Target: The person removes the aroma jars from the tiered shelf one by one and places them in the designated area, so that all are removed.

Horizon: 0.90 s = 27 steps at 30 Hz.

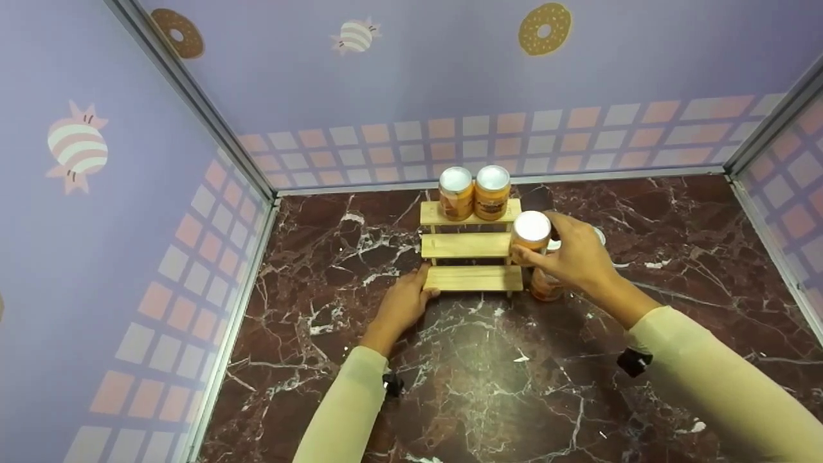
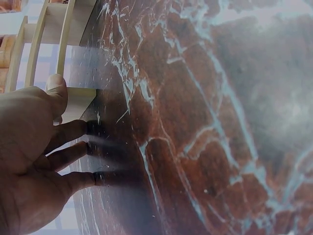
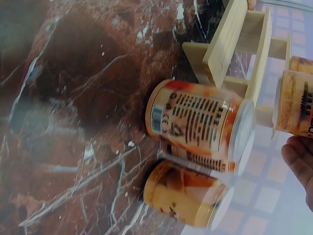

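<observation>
A small three-tier wooden stand stands on the tabletop. My left hand grips the left end of its lowest step, the thumb on the board and the other fingers spread below in the left wrist view. My right hand holds an orange can with a white lid, upright between thumb and fingers, at the right end of the middle step. Whether the can touches that step I cannot tell. Two similar cans, a left one and a right one, stand side by side on the top step.
Right of the stand, partly under my right hand, more cans stand on the marble-patterned table; the right wrist view shows a near can, one behind it, and another can beside them. Patterned walls enclose the back and sides.
</observation>
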Available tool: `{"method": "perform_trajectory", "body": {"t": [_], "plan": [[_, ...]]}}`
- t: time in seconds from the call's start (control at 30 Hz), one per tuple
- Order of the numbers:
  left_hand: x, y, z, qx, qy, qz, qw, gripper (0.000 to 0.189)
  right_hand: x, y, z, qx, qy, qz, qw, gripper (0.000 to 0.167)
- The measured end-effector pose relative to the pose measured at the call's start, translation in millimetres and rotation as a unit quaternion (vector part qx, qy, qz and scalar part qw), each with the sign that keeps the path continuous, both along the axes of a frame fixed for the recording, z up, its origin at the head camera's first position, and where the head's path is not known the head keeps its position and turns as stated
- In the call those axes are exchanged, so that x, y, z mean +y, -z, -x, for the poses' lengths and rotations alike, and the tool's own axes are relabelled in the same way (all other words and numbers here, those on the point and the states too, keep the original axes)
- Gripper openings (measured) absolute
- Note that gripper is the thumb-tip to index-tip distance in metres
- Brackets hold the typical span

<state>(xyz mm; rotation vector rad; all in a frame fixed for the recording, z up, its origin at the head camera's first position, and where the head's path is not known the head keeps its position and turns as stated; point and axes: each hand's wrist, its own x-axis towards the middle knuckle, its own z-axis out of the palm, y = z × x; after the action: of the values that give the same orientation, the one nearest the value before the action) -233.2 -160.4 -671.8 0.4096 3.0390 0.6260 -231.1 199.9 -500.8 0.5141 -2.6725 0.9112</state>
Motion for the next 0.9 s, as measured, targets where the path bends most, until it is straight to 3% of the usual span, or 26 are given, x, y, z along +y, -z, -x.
{"method": "perform_trajectory", "body": {"t": [0.23, 0.9], "plan": [[-0.1, -0.1, -0.9, 0.006, -0.005, -0.009, 0.9999, 0.075, 14.5, -3.2, -1.7, 0.008, 0.008, -0.004, 0.9999, 0.076], [0.1, 1.0, -1.1, 0.015, 0.004, 0.001, 0.9999, 0.074, 45.3, -2.0, -7.9, 0.032, 0.022, -0.017, 0.9991, 0.068]]}}
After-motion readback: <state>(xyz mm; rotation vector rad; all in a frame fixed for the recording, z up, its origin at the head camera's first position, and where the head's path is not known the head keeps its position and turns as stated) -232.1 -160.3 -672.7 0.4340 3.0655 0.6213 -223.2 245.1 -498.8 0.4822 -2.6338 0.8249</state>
